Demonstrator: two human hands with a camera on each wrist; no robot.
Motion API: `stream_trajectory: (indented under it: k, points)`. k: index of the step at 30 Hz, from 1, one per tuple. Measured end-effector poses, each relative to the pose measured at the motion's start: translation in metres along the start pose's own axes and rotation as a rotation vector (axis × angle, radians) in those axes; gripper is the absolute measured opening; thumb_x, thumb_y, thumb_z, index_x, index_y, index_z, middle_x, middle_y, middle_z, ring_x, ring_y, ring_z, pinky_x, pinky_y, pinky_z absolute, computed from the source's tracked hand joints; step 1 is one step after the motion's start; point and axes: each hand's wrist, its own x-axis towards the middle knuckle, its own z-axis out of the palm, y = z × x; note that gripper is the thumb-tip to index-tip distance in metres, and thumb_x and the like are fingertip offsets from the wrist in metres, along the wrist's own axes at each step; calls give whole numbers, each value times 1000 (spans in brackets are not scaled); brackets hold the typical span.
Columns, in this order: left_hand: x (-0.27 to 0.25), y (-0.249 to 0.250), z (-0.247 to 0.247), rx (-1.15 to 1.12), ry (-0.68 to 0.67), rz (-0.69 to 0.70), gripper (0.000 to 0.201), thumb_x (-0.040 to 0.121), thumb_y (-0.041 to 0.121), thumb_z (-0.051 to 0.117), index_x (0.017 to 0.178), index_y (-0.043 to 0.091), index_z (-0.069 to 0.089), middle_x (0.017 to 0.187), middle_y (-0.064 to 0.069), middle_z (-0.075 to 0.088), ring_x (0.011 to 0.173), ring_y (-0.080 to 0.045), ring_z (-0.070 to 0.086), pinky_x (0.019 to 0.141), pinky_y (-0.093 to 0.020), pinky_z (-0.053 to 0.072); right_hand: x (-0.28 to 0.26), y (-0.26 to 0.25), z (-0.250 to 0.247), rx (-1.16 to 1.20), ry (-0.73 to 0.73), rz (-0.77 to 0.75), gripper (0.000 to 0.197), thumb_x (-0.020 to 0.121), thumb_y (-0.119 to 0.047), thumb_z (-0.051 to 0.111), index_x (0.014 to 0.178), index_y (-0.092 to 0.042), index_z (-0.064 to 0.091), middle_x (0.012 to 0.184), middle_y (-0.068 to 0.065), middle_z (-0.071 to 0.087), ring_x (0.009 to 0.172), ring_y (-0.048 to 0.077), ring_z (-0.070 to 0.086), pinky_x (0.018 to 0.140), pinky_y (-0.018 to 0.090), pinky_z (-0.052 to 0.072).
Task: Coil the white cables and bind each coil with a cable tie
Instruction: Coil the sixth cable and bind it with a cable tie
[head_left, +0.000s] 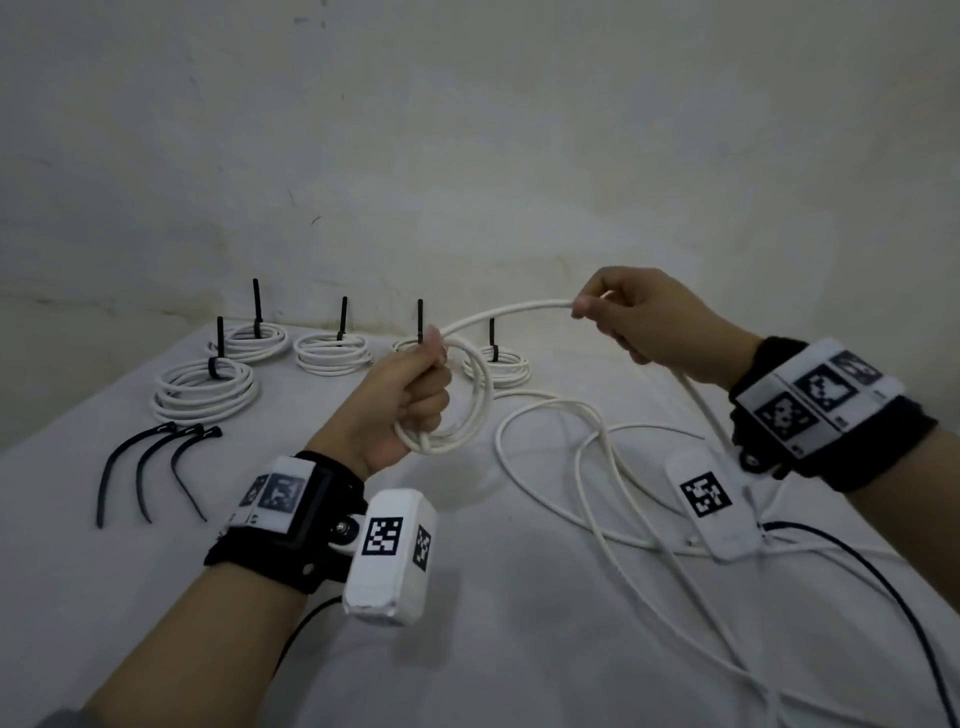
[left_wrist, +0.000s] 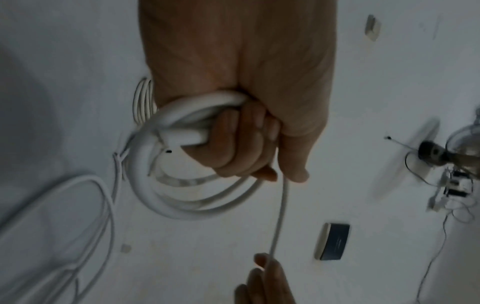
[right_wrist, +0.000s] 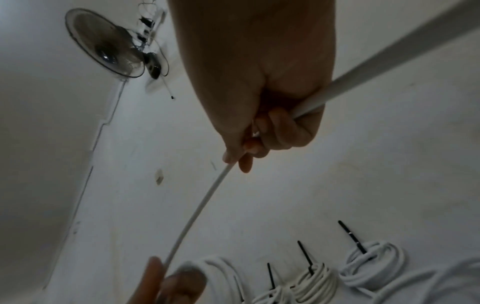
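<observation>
My left hand (head_left: 415, 395) grips a small coil of white cable (head_left: 467, 410) above the table, its fingers curled round the loops (left_wrist: 182, 131). From that coil the cable (head_left: 509, 312) arcs up to my right hand (head_left: 623, 317), which pinches it between thumb and fingers (right_wrist: 249, 148). Behind the right hand the cable drops to a loose tangle (head_left: 587, 467) on the table. Three black cable ties (head_left: 150, 467) lie loose at the left.
Several bound white coils (head_left: 205, 387) with upright black tie tails (head_left: 256, 304) line the back of the white-covered table (head_left: 519, 649). A black cord (head_left: 893, 597) runs along the right. A wall fan (right_wrist: 109, 47) hangs above.
</observation>
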Motion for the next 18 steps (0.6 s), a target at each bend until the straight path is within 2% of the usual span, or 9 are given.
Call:
stream_trajectory:
  k: [3,4,7,10,11,13,14,16,18]
  points:
    - [1,10,-14,-260,-33,40,37,64,39,81,60,16,53,36,9,30,31,-2,16,29,-13,18,-1,11,19,35,-82,45,10,98,-22,50,90,-16,51,65,3,49,47,12,39,41,22,35]
    - [0,13,-16,-316,-9,66,36,64,37,82,60,16,53,35,8,30,31,-3,15,29,-13,18,-3,15,24,51,-118,49,9,99,-21,48,90,-19,48,66,3,49,47,11,40,41,22,36]
    - [1,17,-16,-329,161,149,32,88,37,51,65,17,39,36,8,25,27,-5,21,29,-12,15,-10,23,33,-22,-247,13,3,100,-18,44,100,-21,42,69,4,48,52,14,43,43,24,43]
    - [2,14,-12,-318,217,217,37,95,43,36,68,18,36,38,9,25,29,-5,23,31,-13,16,-16,21,41,-374,-441,-66,19,100,-14,40,116,-24,35,83,10,54,61,20,51,52,30,52]
    - [3,12,-12,-324,223,226,39,95,45,34,69,17,38,40,9,25,30,-4,23,32,-13,16,-18,19,43,-499,-478,-101,26,100,-12,39,121,-26,34,91,10,56,68,22,55,56,32,49]
    - [4,9,-10,-324,215,235,42,95,48,31,69,17,42,41,9,25,32,-3,23,34,-13,17,-20,16,47,-695,-513,-192,47,96,-1,39,133,-30,33,103,2,51,84,18,57,59,24,36]
    - [4,7,-10,-315,204,241,43,96,48,31,70,16,43,42,9,25,32,-3,24,34,-13,19,-21,13,48,-789,-530,-230,59,93,4,37,138,-32,31,103,-3,43,79,12,54,55,20,30]
    - [6,5,-8,-276,176,251,41,96,46,29,71,16,42,44,9,27,34,-3,25,35,-13,23,-24,5,49,-946,-538,-302,73,87,10,34,144,-34,26,101,-5,30,60,4,36,48,21,23]
    - [6,3,-5,-191,149,250,36,94,43,32,72,16,39,48,9,29,37,-2,26,37,-13,26,-29,-5,50,-1033,-491,-439,69,87,9,33,143,-31,32,108,1,34,59,13,36,45,22,18]
